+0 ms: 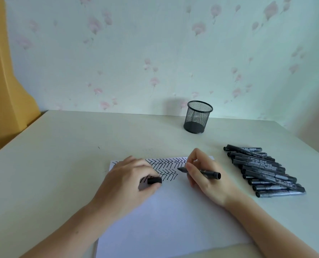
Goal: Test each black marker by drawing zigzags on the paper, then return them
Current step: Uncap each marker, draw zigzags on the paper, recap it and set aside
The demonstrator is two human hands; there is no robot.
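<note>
Right hand (204,175) pinching uncapped marker (201,172), left hand (129,175) gripping cap (154,180) on paper (173,211)

1. One view only, head-worn, looking forward and down from above the near edge of the table (65,164).
2. Faces the flowered wall (155,43) behind the far table edge; wall fills the upper half, table the lower half.
3. Close to the work: both forearms enter from the bottom corners, left hand (129,175) and right hand (205,175) near frame centre over the paper (173,220).
4. Wide-angle lens: table edges bow and spread outward toward the sides.
5. Mesh cup (198,117) at mid-distance, centre-right; pile of markers (263,172) at the right.
6. No second view to share the scene with.
</note>
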